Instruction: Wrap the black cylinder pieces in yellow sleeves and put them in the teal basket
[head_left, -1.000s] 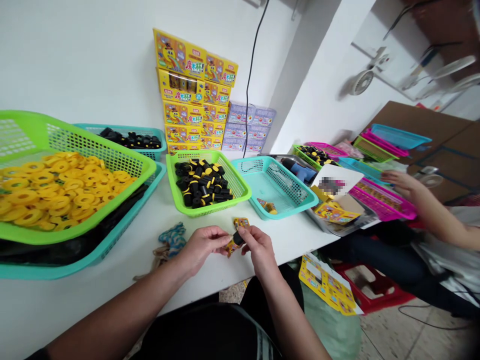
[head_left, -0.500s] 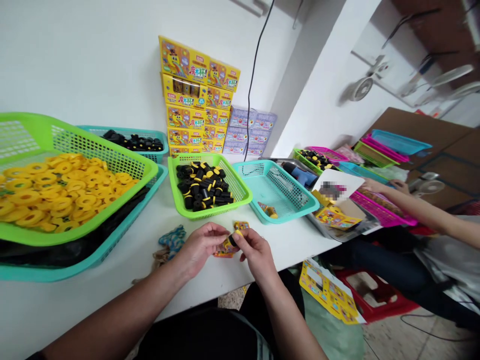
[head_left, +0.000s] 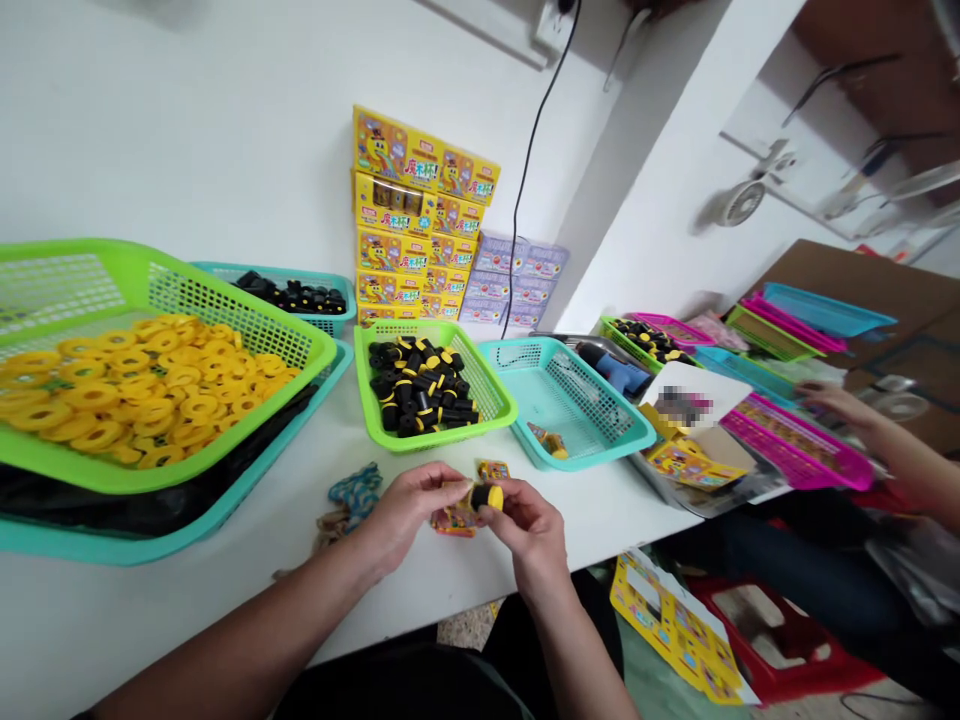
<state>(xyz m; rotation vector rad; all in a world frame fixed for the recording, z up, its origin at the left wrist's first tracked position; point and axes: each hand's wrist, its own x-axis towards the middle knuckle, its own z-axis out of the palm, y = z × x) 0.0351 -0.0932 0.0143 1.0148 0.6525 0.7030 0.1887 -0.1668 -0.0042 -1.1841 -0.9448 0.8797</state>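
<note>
A small black cylinder with a yellow end (head_left: 487, 497) is held just above the table's front edge. My right hand (head_left: 534, 535) pinches it between thumb and fingers, yellow end to the right. My left hand (head_left: 420, 508) closes on its other end, where something small with a colourful print shows; whether that is fixed to the cylinder I cannot tell. Under the hands lies a stack of printed labels (head_left: 454, 526), partly covered. Another small printed piece (head_left: 493, 468) lies just behind. A crumpled blue patterned cloth (head_left: 355, 495) is left of my left hand.
A green basket (head_left: 495, 410) holds similar cylinders. The turquoise basket (head_left: 645, 436) contains a few printed pieces. At left, yellow rings (head_left: 150, 385) fill a green basket (head_left: 315, 350). Yellow boxes (head_left: 397, 250) stand against the wall. At right are a metal tray (head_left: 675, 495) and a co-worker's arm (head_left: 892, 440).
The cylinder has turned so its yellow end now shows toward the right, and my right fingers have opened slightly around it. The camera view has shifted a little; the co-worker's arm has drawn back right.
</note>
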